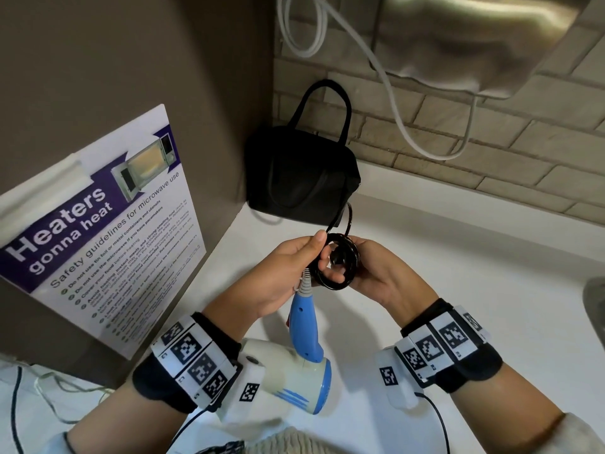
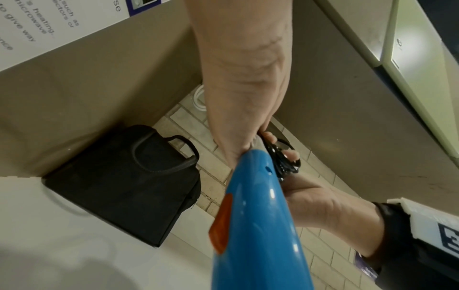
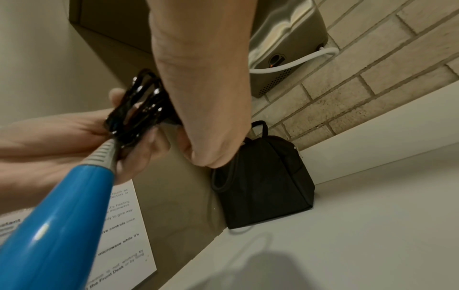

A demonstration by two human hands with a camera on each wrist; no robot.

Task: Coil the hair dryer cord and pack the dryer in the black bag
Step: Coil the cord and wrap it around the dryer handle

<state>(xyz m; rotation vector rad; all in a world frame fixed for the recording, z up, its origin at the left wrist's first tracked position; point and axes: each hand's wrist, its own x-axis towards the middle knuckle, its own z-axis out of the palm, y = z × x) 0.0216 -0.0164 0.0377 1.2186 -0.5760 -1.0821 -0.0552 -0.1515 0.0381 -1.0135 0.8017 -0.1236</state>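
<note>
Black cord coil (image 1: 337, 261) gripped between both raised hands, left (image 1: 278, 276) and right (image 1: 379, 270).

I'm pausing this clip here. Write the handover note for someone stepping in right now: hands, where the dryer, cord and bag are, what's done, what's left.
Left hand: grips the black cord coil where the cord leaves the handle; the hair dryer hangs below it.
Right hand: holds the coil's other side.
Black bag: on the white counter in the corner, apparently closed.
Done: most of the cord is looped.
Left: a last stretch of cord trails toward the bag; wind it in, open the bag, put the dryer inside.
</note>
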